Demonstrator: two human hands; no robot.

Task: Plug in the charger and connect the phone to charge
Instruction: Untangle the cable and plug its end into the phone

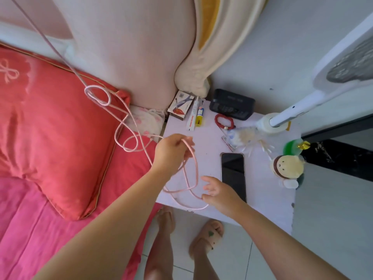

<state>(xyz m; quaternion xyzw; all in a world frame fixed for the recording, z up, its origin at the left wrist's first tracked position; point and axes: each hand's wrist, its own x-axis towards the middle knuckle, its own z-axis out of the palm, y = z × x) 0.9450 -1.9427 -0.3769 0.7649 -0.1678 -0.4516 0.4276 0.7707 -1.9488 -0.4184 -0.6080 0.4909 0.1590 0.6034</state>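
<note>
To the far left of the phone (233, 174) lies a red pillow (56, 128) on the bed. The pink cable (190, 150) sprawls across it in loose loops, and one strand climbs out of the top-left corner. That strand probably leads toward a charger or socket, though neither is in view. Nearer the phone, the left hand (171, 152) hovers over the table (207, 142) with its fingers curled round several gathered strands. It is lifting them clear, seemingly so the slack can be sorted and the free end found. From that grip a long loop hangs down and trails along the table edge just left of the phone. The right hand (218, 193) sits right beside the phone's lower left corner, fingers spread and holding nothing, thumb close to that loop. Whether it touches the cable I cannot tell. It looks placed to catch the strand and run along to the plug, which I cannot pick out. The phone lies flat, screen up and dark, nothing connected, with its bottom end toward the person so a connector could go straight in. Behind the phone are a small box (179, 108), a red bracelet (224, 121) and a dark case (232, 104). Right of it stands a doll (288, 166). Charging has not yet begun.
</note>
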